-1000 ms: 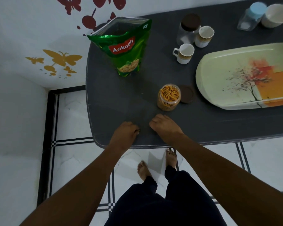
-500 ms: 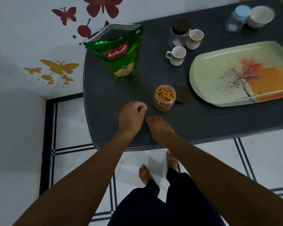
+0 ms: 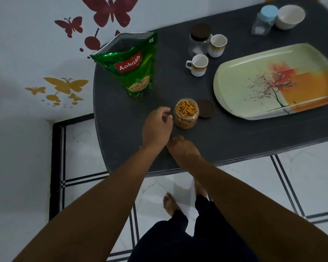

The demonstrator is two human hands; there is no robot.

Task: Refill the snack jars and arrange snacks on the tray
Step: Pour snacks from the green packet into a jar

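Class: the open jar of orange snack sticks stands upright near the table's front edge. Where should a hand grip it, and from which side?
Probably around the round side wall of the jar, from its left, where the left hand is. The mouth is open and full, and the lid lies on its right.

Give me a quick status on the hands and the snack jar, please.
Left hand open, beside the jar, not gripping. Right hand flat on the table. Jar full, uncapped; lid beside it. Tray bare. Nothing in the way.
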